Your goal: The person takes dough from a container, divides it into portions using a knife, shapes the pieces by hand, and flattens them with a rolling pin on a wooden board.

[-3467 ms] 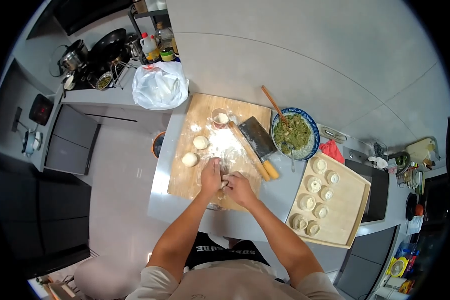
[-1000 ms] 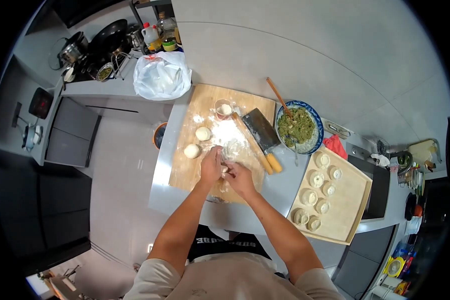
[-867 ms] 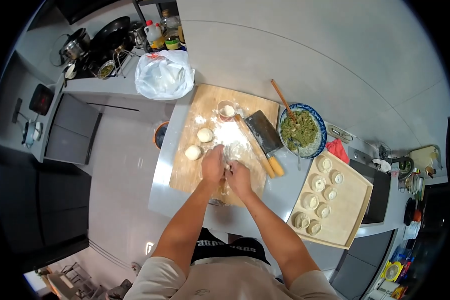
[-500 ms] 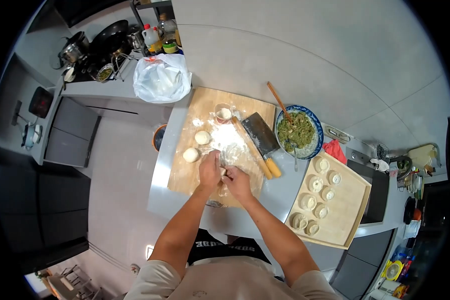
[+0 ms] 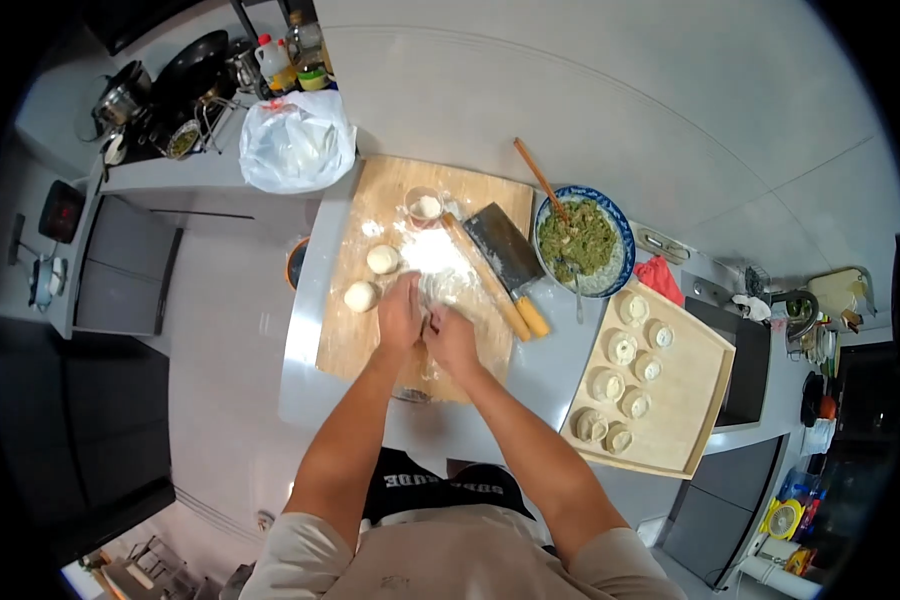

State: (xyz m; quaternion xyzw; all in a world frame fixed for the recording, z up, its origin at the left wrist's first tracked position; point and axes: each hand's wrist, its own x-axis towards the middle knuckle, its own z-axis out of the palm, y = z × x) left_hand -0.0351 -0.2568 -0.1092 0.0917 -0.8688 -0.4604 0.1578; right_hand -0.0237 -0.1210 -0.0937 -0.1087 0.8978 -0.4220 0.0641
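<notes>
My left hand (image 5: 400, 312) and my right hand (image 5: 452, 342) meet low over the floured wooden board (image 5: 338, 345). Fingers of both are closed around a small piece of dough, mostly hidden between them now. Close by my left hand lie two round, pale dough balls (image 5: 382, 260). To the right, a wooden rolling pin (image 5: 488, 280) rests beside a cleaver (image 5: 502, 245) with a yellowish handle. A small cup (image 5: 416, 214) with white contents stands toward the far side of the board, and loose flour (image 5: 445, 285) is spread in the middle.
A blue-rimmed bowl (image 5: 625, 225) holds green filling, chopsticks and a spoon. Right of the board, a wooden tray (image 5: 685, 420) carries several shaped dough pieces. A white plastic bag (image 5: 298, 145) sits on the counter at the back left. A sink (image 5: 745, 385) lies beyond the tray.
The whole view has shifted, so everything sits slightly further left and up. My hands stay together over the board; the dough between them shows less than before.
</notes>
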